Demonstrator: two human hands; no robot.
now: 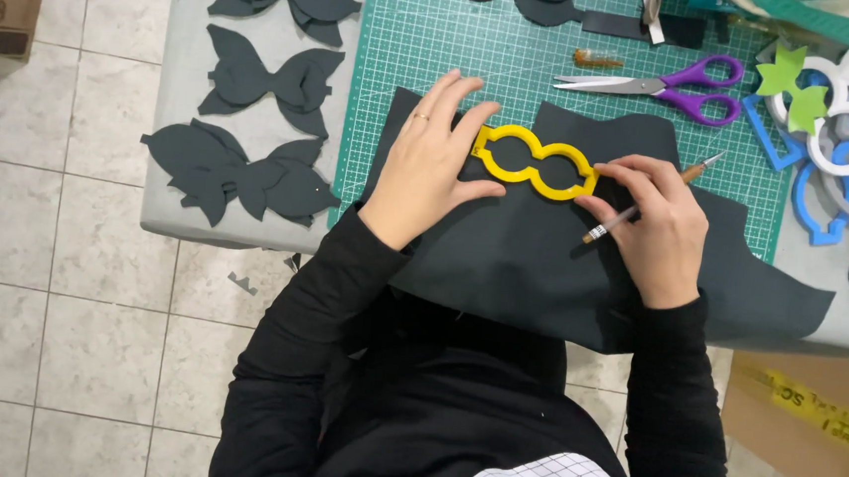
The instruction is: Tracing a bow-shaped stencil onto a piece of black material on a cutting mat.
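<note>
Flatly, left hand (428,164) pins yellow template (534,163) lengthwise left-right; right hand (650,224) pinches pencil (646,202).

Matt black felt sheet (542,267) — smooth yellow plastic template (534,163) — gridded green cutting mat (438,40).

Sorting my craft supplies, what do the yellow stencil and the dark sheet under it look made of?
Yellow stencil: probably rigid plastic, smooth and evenly coloured, with clean uniform edges. Dark sheet: likely matte felt or craft foam, no shine, draping limply over the table edge.
</note>
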